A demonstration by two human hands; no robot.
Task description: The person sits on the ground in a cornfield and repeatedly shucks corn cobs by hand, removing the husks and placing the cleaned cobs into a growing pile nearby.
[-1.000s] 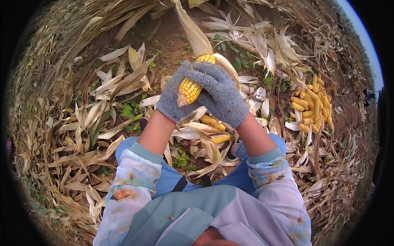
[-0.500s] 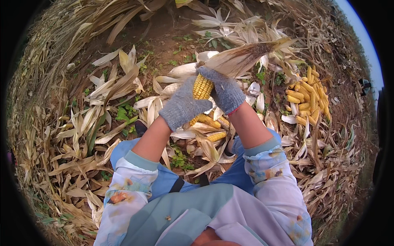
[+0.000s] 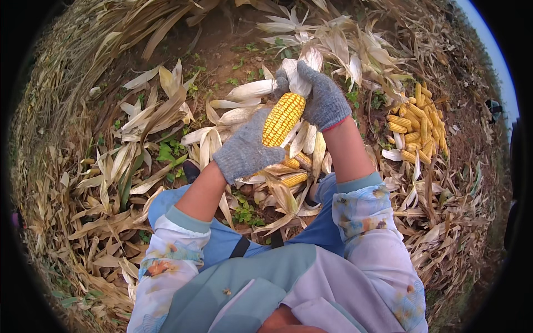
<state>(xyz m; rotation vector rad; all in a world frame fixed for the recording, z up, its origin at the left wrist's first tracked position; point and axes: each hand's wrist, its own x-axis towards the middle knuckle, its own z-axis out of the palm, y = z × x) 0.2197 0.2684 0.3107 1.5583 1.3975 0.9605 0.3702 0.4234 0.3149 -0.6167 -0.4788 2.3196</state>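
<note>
My left hand (image 3: 247,145), in a grey knitted glove, is closed round the lower part of a yellow corn cob (image 3: 284,117). The cob tilts with its upper end to the right, its kernels bare along most of the side I see. At that upper end my right hand (image 3: 325,99), gloved alike, grips pale corn husk (image 3: 302,75) that stands up from the cob. Part of its fingers is hidden behind the husk. Below my hands, between my feet, more corn cobs (image 3: 293,178) lie among dry husks.
A heap of bare yellow cobs (image 3: 417,125) lies on the ground at the right. Loose dry husks (image 3: 147,125) and stalks cover the soil at the left and far side. Small green weeds (image 3: 244,212) grow near my legs, which are in blue trousers (image 3: 319,236).
My right hand has moved up and right along with husk. More of the cob's kernels show. The long brown-tipped husk that stuck out to the right no longer hangs across my right hand.
</note>
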